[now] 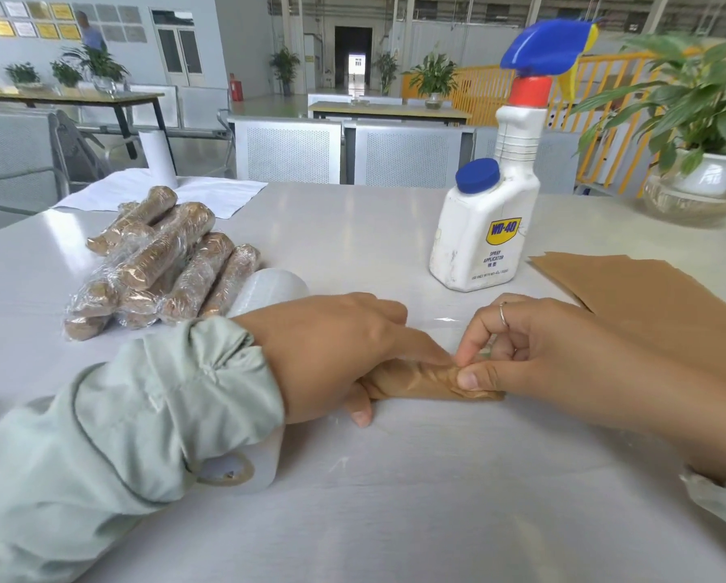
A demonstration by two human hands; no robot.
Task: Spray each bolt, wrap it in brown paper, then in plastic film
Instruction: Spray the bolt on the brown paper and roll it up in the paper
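A bolt wrapped in brown paper lies on the table near the front, on a sheet of clear plastic film. My left hand grips its left half, thumb underneath. My right hand pinches the crumpled paper at its right end between thumb and forefinger. The roll of plastic film lies under my left forearm. A white spray bottle with a blue trigger stands behind my hands. Loose brown paper sheets lie at the right.
A pile of several bolts wrapped in paper and film sits at the left. A white paper sheet lies behind it. A potted plant in a glass bowl stands at the far right. Metal benches stand beyond the table.
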